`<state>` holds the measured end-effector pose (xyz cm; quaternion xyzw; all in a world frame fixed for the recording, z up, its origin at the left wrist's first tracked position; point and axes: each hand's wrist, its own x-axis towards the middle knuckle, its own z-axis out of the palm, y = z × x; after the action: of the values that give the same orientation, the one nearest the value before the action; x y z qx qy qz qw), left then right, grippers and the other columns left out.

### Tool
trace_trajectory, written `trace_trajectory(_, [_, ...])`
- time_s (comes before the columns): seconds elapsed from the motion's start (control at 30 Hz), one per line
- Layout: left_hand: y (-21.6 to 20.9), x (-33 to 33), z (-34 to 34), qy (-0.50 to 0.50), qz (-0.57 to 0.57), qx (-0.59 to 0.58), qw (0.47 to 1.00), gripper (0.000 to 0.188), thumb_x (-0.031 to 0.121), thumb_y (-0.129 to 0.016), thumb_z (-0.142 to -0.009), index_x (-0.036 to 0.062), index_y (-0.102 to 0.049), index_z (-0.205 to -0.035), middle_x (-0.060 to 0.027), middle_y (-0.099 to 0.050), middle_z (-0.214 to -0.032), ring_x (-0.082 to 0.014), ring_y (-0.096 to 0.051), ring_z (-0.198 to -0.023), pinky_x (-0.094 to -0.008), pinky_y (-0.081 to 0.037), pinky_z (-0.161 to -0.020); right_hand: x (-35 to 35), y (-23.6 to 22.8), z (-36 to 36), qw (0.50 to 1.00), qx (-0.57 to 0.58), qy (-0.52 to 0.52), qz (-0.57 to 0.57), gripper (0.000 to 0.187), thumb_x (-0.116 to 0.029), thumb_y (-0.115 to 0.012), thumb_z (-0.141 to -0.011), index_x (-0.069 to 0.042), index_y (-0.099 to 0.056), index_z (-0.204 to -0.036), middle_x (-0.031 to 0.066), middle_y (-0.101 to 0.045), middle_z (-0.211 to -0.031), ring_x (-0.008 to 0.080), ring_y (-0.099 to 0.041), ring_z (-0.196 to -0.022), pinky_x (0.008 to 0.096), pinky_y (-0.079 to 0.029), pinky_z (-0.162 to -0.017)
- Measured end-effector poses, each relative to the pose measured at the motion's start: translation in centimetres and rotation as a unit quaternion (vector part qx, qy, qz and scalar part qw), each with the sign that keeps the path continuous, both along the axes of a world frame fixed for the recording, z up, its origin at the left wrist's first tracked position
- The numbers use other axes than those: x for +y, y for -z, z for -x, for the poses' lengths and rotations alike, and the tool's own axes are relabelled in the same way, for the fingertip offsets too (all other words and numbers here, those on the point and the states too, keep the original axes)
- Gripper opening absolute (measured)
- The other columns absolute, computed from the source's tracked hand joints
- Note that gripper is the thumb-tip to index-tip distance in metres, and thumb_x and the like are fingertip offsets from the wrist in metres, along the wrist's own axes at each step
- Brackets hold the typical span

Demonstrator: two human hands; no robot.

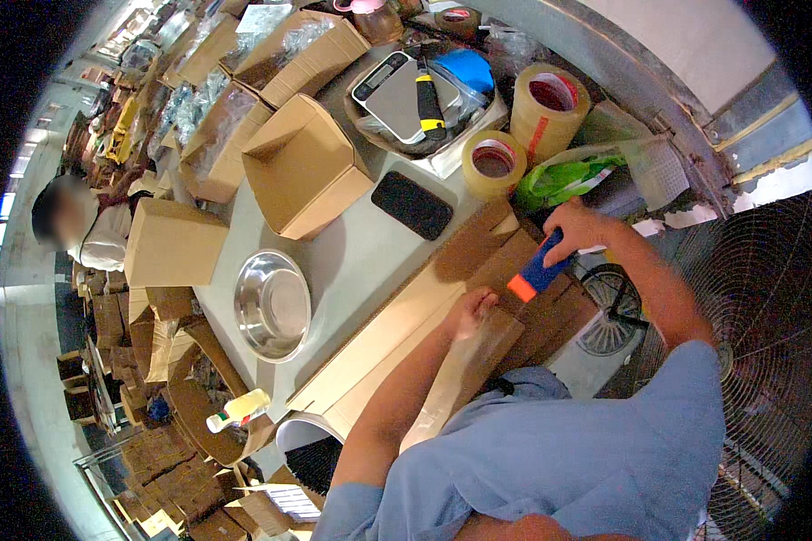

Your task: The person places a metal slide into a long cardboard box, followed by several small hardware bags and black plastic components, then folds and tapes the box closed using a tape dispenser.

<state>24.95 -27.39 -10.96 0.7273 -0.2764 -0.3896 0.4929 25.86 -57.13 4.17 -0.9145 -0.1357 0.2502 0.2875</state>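
Observation:
My right hand (576, 229) is wrapped around a blue hand tool (545, 263) with a bright orange end. The tool points down and left, over folded cardboard (388, 338); its exact kind is not clear. Just left of the orange end, my left hand (471, 313) rests on the cardboard with its fingers curled in. What those fingers pinch, if anything, is hidden. The long cardboard piece lies slantwise along the table's near side, its flaps partly raised. A shiny clear surface shows on its near part, below my left hand.
On the table (352, 261) are a steel bowl (272, 307), a black phone (412, 206) and an open carton (302, 167). Tape rolls (493, 162) and a scale (397, 97) stand farther back. A fan guard (758, 343) is at right; another person (72, 216) is far left.

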Motion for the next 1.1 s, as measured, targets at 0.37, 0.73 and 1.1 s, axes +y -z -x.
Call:
trace_trajectory(0.37, [-7.8, -1.2, 1.5, 0.109, 0.038, -0.462, 0.879, 0.034, 0.039, -0.056, -0.084, 0.0067, -0.061, -0.090, -0.0084, -0.059, -0.098, -0.0266, -0.051, -0.098, -0.0418, -0.036, -0.094, 7.7, 1.5, 0.9, 0.984, -0.046, 0.056, 0.162, 0.055, -0.060, -0.065, -0.060, -0.007, -0.067, -0.074, 0.0150, -0.064, -0.077, 0.0304, -0.061, -0.077, 0.0431, -0.031, -0.081])
trace_trajectory(0.73, [-7.3, -2.4, 6.0, 0.077, -0.218, -0.479, 0.847, 0.065, 0.061, -0.048, -0.077, 0.0114, -0.055, -0.119, -0.0087, -0.046, -0.129, -0.0273, -0.033, -0.127, -0.0609, -0.012, -0.104, 9.1, 4.0, 12.3, 0.918, -0.220, 0.301, 0.134, 0.040, -0.042, -0.065, -0.074, -0.007, -0.063, -0.092, 0.0145, -0.060, -0.092, 0.0333, -0.053, -0.091, 0.0468, -0.038, -0.077])
trace_trajectory(1.1, [-5.8, 24.9, 24.6, -0.338, -0.559, -0.200, 0.730, 0.070, 0.051, -0.046, -0.085, 0.0223, -0.020, -0.143, -0.0077, -0.011, -0.150, -0.0348, -0.005, -0.137, -0.0641, -0.005, -0.102, 14.9, 6.0, 14.9, 0.933, -0.263, 0.235, -0.076, 0.040, -0.018, -0.061, -0.079, 0.003, -0.050, -0.112, 0.0220, -0.051, -0.106, 0.0385, -0.050, -0.098, 0.0447, -0.041, -0.087])
